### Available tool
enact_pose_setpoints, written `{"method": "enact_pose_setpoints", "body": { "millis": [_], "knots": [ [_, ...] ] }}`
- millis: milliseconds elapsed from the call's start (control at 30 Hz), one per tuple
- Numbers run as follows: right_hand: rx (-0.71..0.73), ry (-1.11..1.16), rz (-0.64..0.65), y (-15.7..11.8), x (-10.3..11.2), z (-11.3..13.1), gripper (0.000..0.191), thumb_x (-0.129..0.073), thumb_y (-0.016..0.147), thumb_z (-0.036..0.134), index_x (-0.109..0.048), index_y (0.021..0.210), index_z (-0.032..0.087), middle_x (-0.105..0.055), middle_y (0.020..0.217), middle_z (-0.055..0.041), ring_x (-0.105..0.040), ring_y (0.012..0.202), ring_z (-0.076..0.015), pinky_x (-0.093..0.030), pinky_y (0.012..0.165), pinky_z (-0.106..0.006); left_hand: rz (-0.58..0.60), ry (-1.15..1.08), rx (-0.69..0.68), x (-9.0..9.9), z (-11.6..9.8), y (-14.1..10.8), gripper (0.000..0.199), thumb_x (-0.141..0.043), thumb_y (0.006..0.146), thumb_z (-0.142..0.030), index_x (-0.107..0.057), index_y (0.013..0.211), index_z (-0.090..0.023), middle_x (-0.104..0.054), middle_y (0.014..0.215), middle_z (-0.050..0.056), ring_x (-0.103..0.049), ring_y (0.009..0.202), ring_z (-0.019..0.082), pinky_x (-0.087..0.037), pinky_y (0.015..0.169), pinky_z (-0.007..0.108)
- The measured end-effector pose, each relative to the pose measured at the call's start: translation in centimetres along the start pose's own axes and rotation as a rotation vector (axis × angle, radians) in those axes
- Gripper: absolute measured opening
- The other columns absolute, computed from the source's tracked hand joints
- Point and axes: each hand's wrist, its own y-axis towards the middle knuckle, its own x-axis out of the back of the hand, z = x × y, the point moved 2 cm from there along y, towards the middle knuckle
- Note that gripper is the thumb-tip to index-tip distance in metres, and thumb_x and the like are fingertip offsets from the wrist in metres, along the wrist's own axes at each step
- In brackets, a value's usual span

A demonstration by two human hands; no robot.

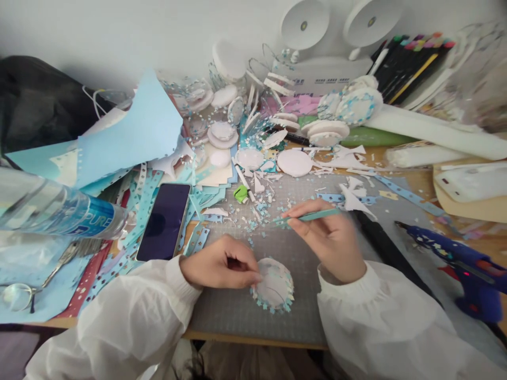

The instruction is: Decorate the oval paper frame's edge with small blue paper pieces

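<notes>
A round white disc (273, 285), its rim edged with small blue and white paper stars, lies on the grey cutting mat (233, 311). My left hand (222, 263) pinches the disc's left edge between thumb and forefinger. Teal tweezers (317, 215) are gripped in my right hand (327, 237), their tips pointing left over the mat. Tiny paper stars and scraps (259, 211) are scattered beneath and beyond those tips. Whether the tweezers hold a star is too small to tell.
A phone (164, 221) and a water bottle (59, 208) lie left, among punched paper strips. On the right rests a blue glue gun (459, 264) with a red light. Behind stand several decorated white discs (295, 162), a two-headed lamp (304, 25) and marker pens (415, 63).
</notes>
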Motion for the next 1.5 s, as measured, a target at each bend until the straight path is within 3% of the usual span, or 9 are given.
{"method": "enact_pose_setpoints", "body": {
  "millis": [233, 367, 467, 533, 800, 900, 1033, 1167, 1500],
  "knots": [
    [0.075, -0.171, 0.141, -0.6, -0.1, 0.0, 0.004, -0.067, 0.085, 0.019, -0.067, 0.082, 0.021, -0.071, 0.08, -0.0027, -0.068, 0.076, -0.0167, -0.054, 0.066, -0.026, -0.125, 0.039, -0.05, 0.0, -0.4, 0.1, 0.033, -0.064, 0.084, -0.029, -0.066, 0.057, -0.01, -0.056, 0.053, 0.003, -0.045, 0.05, 0.008, -0.034, 0.049, 0.021],
    [0.121, -0.137, 0.196, -1.0, -0.9, 0.0, 0.007, -0.068, 0.084, 0.016, -0.067, 0.081, 0.022, -0.073, 0.078, -0.0025, -0.069, 0.072, -0.0166, -0.054, 0.066, -0.027, -0.41, -0.092, -0.037, 0.8, 0.0, -0.1, 0.056, -0.045, 0.094, -0.043, -0.061, 0.048, -0.014, -0.052, 0.048, 0.003, -0.042, 0.047, 0.01, -0.032, 0.052, 0.026],
    [0.121, -0.12, 0.255, -1.3, -1.6, -0.3, 0.007, -0.066, 0.084, 0.015, -0.067, 0.082, 0.022, -0.073, 0.078, -0.0028, -0.069, 0.071, -0.0165, -0.055, 0.064, -0.026, -0.636, -0.264, -0.038, 1.4, 0.6, -0.3, 0.059, -0.041, 0.093, -0.046, -0.056, 0.045, -0.015, -0.038, 0.044, -0.001, -0.031, 0.046, 0.01, -0.025, 0.051, 0.028],
    [0.115, -0.121, 0.277, -1.4, -1.9, -0.5, 0.008, -0.065, 0.085, 0.015, -0.067, 0.082, 0.022, -0.073, 0.078, -0.0027, -0.069, 0.07, -0.0162, -0.055, 0.063, -0.026, -0.706, -0.349, -0.038, 1.6, 0.9, -0.3, 0.055, -0.042, 0.091, -0.044, -0.055, 0.045, -0.016, -0.031, 0.045, -0.002, -0.028, 0.047, 0.011, -0.023, 0.052, 0.029],
    [0.005, -0.007, 0.16, -1.3, -1.3, -0.3, 0.005, -0.069, 0.083, 0.019, -0.068, 0.079, 0.022, -0.073, 0.079, -0.003, -0.07, 0.074, -0.0172, -0.056, 0.066, -0.026, -0.691, -0.573, -0.016, 1.7, 0.8, 0.1, 0.042, -0.048, 0.085, -0.037, -0.058, 0.052, -0.014, -0.024, 0.046, -0.005, -0.023, 0.046, 0.009, -0.019, 0.049, 0.027],
    [-0.092, 0.146, 0.085, -1.1, -1.1, -0.2, 0.006, -0.071, 0.083, 0.024, -0.068, 0.078, 0.022, -0.073, 0.078, -0.0032, -0.069, 0.064, -0.0161, -0.058, 0.061, -0.027, -0.715, -0.476, -0.011, 1.6, 0.8, 0.0, 0.036, -0.055, 0.084, -0.036, -0.064, 0.059, -0.013, -0.028, 0.047, -0.006, -0.024, 0.046, 0.008, -0.019, 0.048, 0.025],
    [-0.172, 0.323, 0.0, -1.0, -1.0, -0.6, 0.011, -0.075, 0.08, 0.029, -0.067, 0.077, 0.023, -0.073, 0.076, -0.0019, -0.068, 0.061, -0.0158, -0.058, 0.059, -0.029, -0.68, -0.198, 0.031, 1.3, 0.8, -0.1, 0.019, -0.066, 0.08, -0.031, -0.074, 0.082, -0.014, -0.049, 0.058, -0.002, -0.035, 0.052, 0.008, -0.024, 0.049, 0.023],
    [-0.217, 0.384, -0.002, -1.0, -0.9, -1.2, 0.011, -0.076, 0.079, 0.031, -0.068, 0.078, 0.024, -0.073, 0.076, -0.0011, -0.067, 0.062, -0.0157, -0.057, 0.06, -0.029, -0.531, -0.083, 0.005, 0.8, 0.5, 0.1, 0.025, -0.071, 0.078, -0.028, -0.072, 0.098, -0.013, -0.04, 0.055, -0.005, -0.031, 0.05, 0.007, -0.023, 0.047, 0.022],
    [-0.294, 0.44, 0.005, -0.7, -1.0, -1.4, 0.02, -0.079, 0.075, 0.038, -0.065, 0.076, 0.023, -0.072, 0.073, 0.0001, -0.065, 0.057, -0.0142, -0.055, 0.057, -0.029, -0.542, -0.056, 0.01, 0.7, 0.7, 0.2, 0.023, -0.069, 0.081, -0.033, -0.069, 0.08, -0.01, -0.044, 0.056, -0.003, -0.034, 0.052, 0.007, -0.027, 0.049, 0.022]
  ]
}}
